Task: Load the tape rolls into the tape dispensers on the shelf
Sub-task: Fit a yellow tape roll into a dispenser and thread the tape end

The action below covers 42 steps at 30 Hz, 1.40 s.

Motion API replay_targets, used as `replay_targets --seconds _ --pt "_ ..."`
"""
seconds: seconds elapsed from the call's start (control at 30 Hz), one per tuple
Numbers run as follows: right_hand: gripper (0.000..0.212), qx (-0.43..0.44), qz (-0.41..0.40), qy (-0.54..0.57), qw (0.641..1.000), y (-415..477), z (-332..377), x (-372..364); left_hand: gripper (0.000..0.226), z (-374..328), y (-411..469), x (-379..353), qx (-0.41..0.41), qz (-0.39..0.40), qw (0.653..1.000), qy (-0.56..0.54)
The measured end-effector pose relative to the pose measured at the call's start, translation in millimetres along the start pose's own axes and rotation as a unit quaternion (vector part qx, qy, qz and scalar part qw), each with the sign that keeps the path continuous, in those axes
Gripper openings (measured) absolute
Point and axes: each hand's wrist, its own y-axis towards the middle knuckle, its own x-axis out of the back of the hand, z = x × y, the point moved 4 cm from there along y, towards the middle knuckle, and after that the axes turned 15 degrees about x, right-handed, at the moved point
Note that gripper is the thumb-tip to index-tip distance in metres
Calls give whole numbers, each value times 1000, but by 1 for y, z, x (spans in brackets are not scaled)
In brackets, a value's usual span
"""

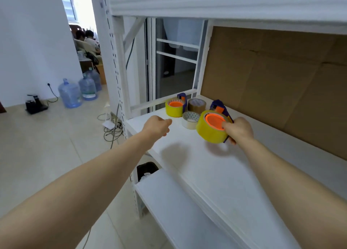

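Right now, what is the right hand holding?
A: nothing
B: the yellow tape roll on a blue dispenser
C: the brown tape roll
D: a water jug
B: the right hand grips the yellow tape roll that sits on the blue dispenser, while the brown tape roll rests untouched farther back on the shelf.

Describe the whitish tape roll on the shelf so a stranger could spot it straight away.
On the white shelf backed by cardboard, tape is clustered at the far end. The whitish roll lies flat in front of the brown roll, beside the yellow roll that the right hand holds. It alone is pale.
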Motion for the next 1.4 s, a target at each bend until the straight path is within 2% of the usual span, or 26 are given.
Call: replay_targets --seconds 0.1,0.23,0.4,0.5,0.6,0.7,0.8,0.9,1.0,1.1,1.23,1.4 --pt "20 -10 -1 -7 1000 19 2 -10 33 -10 32 0 -5 18 1000 6" --pt "19 -45 -9 -16 999 38 5 -21 14 -22 74 -1 -15 46 999 20" --pt "26 -88 -55 -37 994 62 19 -30 22 -44 133 4 -50 56 996 44" --pt "28 -86 -76 -33 993 77 44 -46 31 -58 165 14 -66 79 994 33" --pt "24 -66 -56 -40 995 92 78 -79 40 -71 192 31 -56 113 992 -15" --pt "14 -43 -30 -79 996 104 107 -116 48 -78 210 49 -44 103 993 -27" --pt "21 -42 -15 -99 994 109 123 -149 56 -81 218 59 -72 84 994 -2" --pt "16 -51 6 -107 993 103 135 -171 58 -80 221 64 -98 94 990 24" --pt "27 -44 20 -119 992 93 150 -188 60 -76 227 65 -93 105 989 39" --pt "24 -40 30 -125 991 85 156 -202 61 -71 228 65 -92 113 988 55" --pt "31 -61 44 -123 990 81 155 -212 59 -66 230 71 -96 100 988 72" --pt "33 -90 29 -111 989 81 148 -224 59 -59 234 72 -87 104 987 89"
